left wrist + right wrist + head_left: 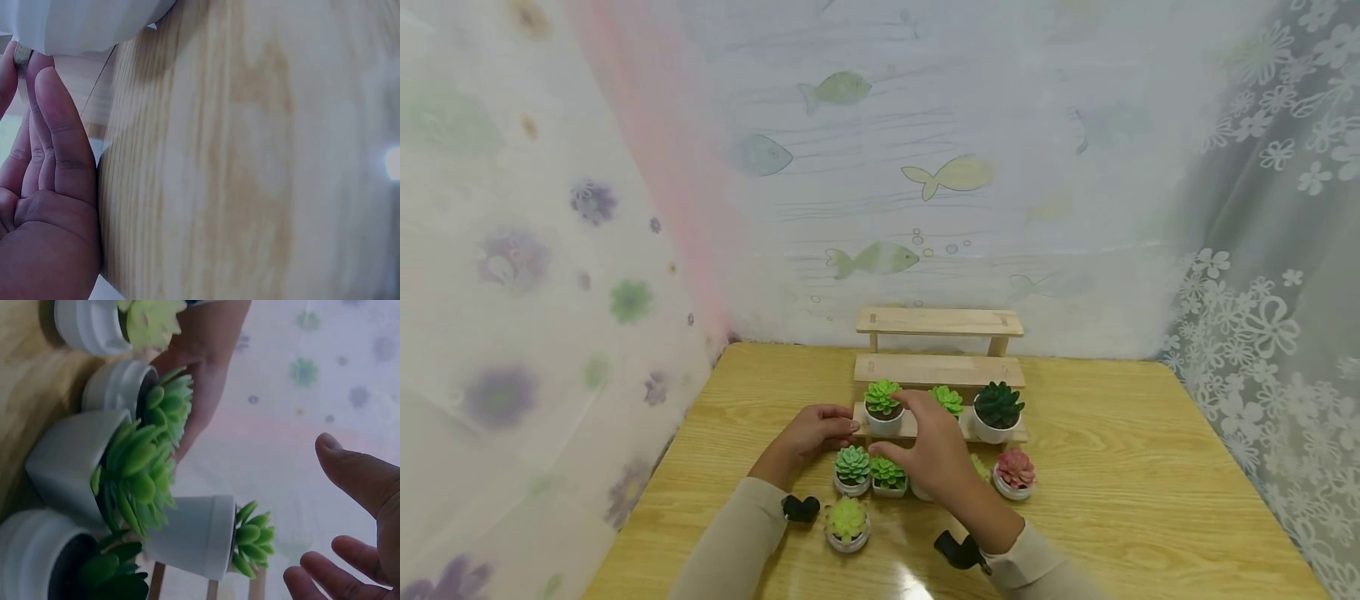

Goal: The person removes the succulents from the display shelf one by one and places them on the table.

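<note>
With thumb and fingers, my left hand (811,433) pinches the left end of the lowest board of a three-tier wooden plant stand (938,369). Its grip on the board's edge (22,56) shows in the left wrist view. My right hand (936,446) is spread, thumb and fingers apart, by a light green potted succulent (883,408) on that board's left. In the right wrist view this white pot (194,537) stands apart from the fingers. Farther right on the board are another light green succulent (946,400), partly hidden by my hand, and a dark green succulent (997,408).
In front of the stand sit a pale green succulent (852,467), a bright green one in a square pot (887,473) and a pink one (1015,471). A yellow-green succulent (847,521) stands nearer me. Patterned curtains (880,200) surround the wooden table (1097,467).
</note>
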`<action>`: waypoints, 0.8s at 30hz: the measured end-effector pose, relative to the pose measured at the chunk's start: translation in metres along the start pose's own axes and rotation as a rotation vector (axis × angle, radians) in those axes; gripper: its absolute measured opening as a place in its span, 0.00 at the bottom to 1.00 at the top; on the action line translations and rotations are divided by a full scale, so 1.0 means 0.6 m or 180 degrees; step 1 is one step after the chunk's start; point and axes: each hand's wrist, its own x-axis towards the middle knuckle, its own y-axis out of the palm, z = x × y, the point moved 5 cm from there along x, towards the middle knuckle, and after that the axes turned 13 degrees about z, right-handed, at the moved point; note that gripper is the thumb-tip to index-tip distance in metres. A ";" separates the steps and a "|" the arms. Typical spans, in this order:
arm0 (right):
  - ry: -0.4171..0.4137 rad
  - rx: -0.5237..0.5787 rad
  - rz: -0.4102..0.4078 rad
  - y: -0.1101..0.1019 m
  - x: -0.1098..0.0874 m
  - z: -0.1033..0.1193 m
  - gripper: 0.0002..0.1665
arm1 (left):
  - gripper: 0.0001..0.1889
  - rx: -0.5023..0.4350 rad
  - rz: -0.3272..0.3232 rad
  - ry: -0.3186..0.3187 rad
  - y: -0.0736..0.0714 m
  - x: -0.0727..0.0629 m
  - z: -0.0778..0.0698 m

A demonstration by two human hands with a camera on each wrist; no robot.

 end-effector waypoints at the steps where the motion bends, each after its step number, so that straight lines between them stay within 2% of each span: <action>1: -0.0028 -0.0063 -0.0037 -0.003 0.004 0.000 0.47 | 0.23 0.0010 -0.0004 -0.0001 0.000 0.000 0.000; 9: -0.0102 -0.0386 -0.0170 -0.011 0.031 -0.007 0.51 | 0.24 0.0016 0.0029 0.0018 0.000 0.000 -0.001; 17: 0.0203 -0.0420 0.0032 0.002 0.048 -0.025 0.53 | 0.23 -0.0039 0.0040 0.0007 0.002 -0.004 -0.004; 24: 0.0480 -0.0635 0.0171 0.012 0.059 -0.035 0.54 | 0.24 0.0008 0.0033 0.0025 0.004 -0.006 -0.004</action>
